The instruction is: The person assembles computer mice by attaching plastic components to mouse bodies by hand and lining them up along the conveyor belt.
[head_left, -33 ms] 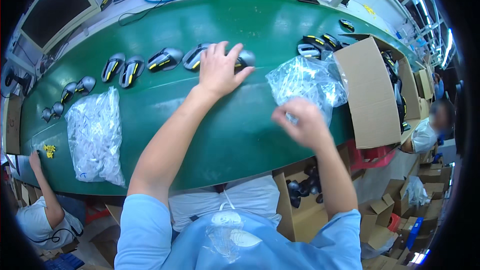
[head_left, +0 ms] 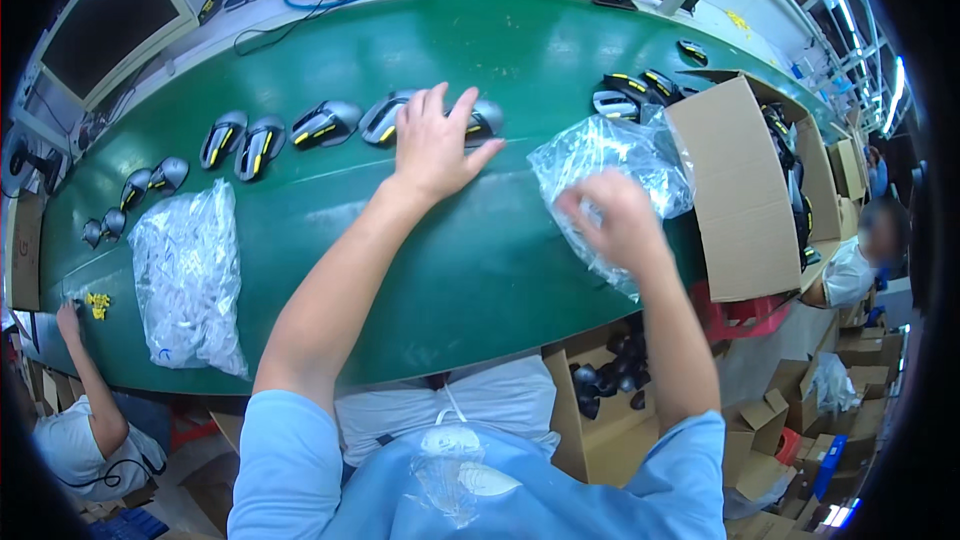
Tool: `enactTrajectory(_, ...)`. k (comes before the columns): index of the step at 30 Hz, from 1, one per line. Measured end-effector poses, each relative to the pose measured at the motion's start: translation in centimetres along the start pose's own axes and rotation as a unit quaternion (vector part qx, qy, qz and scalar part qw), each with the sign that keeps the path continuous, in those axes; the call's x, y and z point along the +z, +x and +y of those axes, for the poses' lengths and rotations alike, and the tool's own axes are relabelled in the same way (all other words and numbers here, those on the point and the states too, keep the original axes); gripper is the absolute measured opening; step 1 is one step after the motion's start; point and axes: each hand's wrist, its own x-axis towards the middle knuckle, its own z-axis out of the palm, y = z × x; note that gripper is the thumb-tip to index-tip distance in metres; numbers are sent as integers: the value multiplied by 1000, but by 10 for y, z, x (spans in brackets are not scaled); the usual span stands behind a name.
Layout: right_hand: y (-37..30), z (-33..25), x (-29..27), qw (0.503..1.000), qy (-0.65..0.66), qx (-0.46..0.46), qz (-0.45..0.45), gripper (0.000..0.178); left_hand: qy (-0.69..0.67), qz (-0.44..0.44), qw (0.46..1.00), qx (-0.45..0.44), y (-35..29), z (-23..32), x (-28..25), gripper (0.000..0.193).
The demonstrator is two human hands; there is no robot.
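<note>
My left hand (head_left: pixel 437 145) lies over a row of computer mice, grey and black with yellow stripes, its fingers spread. Beneath its fingertips are one mouse (head_left: pixel 379 122) and, partly covered, another mouse (head_left: pixel 485 124). Further left in the row rest a tilted mouse (head_left: pixel 326 124) and two more side by side, one of them a mouse (head_left: pixel 262 147). Over a crumpled clear plastic bag (head_left: pixel 570 155) hovers or rests my right hand (head_left: pixel 620 225). Its fingers look curled but are blurred, and whether they grip the bag is unclear.
A cardboard box (head_left: pixel 730 190) of mice stands at the right edge of the green table (head_left: pixel 450 270). Left lies a filled clear bag (head_left: pixel 187 280), near small yellow pieces (head_left: pixel 98 305). An open carton (head_left: pixel 610 440) of dark parts sits below. Co-workers sit at both sides.
My right hand has moved slightly up and away from me over the plastic bag, whose near edge now spreads lower. The left hand stays almost in place.
</note>
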Motion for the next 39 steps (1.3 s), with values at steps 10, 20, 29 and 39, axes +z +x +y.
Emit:
enactTrajectory(10,133,204,-17,913,-239,221,-244,85,-124,-95,988,-4,-137,19,-67,67)
enactTrajectory(20,115,123,-49,984,-174,-8,17,74,-189,-76,979,-2,-154,11,-81,59)
enactTrajectory(29,-12,-61,63,974,84,-135,-162,58,-162,-155,972,72,-161,46,-79,95)
enactTrajectory(39,-70,39,24,988,12,150,-39,22,-109,-148,980,80,-173,53,-73,73)
